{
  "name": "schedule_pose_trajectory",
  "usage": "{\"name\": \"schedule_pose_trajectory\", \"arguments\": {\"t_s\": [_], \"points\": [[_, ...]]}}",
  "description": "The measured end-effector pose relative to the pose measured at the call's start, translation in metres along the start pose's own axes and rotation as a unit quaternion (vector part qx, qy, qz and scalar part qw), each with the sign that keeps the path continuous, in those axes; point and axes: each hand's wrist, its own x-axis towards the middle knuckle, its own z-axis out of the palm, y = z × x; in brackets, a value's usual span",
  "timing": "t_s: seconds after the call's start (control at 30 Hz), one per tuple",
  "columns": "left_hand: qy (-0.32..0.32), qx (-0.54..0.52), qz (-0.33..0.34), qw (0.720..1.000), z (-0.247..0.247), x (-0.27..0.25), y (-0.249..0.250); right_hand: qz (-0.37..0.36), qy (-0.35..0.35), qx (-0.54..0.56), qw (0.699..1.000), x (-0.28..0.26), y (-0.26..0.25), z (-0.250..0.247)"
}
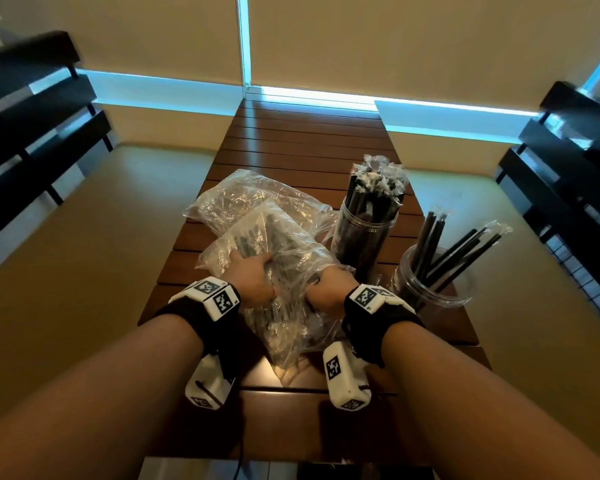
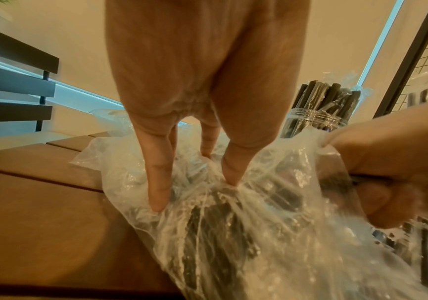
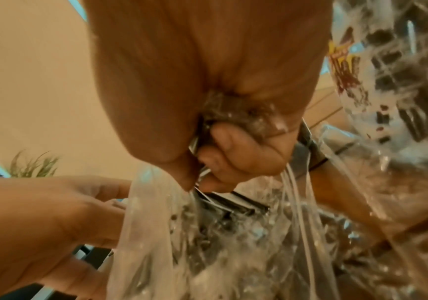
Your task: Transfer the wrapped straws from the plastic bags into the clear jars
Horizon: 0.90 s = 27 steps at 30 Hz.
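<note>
Left hand (image 1: pixel 253 277) is pressing flat-fingered on the slippery straw bag (image 1: pixel 274 271) beside the fuller jar (image 1: pixel 364 233); right hand (image 1: pixel 329 289) is clenching straws through limp film.

Slatted wooden table (image 1: pixel 302 140), dark benches (image 1: pixel 32 109) either side, potted plant (image 3: pixel 34 165).

Dark brown slatted wooden table (image 1: pixel 291 140), long, narrow. On it, middle: two clear plastic bags of black wrapped straws, near bag (image 1: pixel 278 282) overlapping far bag (image 1: pixel 243 192) (far one flatter, seemingly less full). Right of bags: two clear jars upright on slats. Far jar (image 1: pixel 361 233) packed with straws, just beside far bag. Near jar (image 1: pixel 430 289) holds few straws leaning right, close to table's right edge.
</note>
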Motion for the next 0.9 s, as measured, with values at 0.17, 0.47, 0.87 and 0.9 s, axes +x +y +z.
{"name": "schedule_pose_trajectory", "arguments": {"t_s": [0.17,0.47,0.87,0.9], "points": [[-0.008,0.071,-0.015,0.997,0.002,0.014,0.007,-0.011,-0.001,-0.095,0.995,-0.018,0.004,-0.026],[-0.016,0.207,-0.015,0.978,-0.001,0.021,0.032,-0.017,-0.033,-0.241,0.970,-0.089,0.012,-0.109],[-0.016,0.231,-0.008,0.973,0.007,0.003,0.038,0.017,-0.020,-0.305,0.952,-0.173,0.020,-0.196],[-0.016,0.224,-0.006,0.974,0.006,0.003,0.038,0.006,-0.012,-0.287,0.958,-0.176,0.021,-0.199]]}}
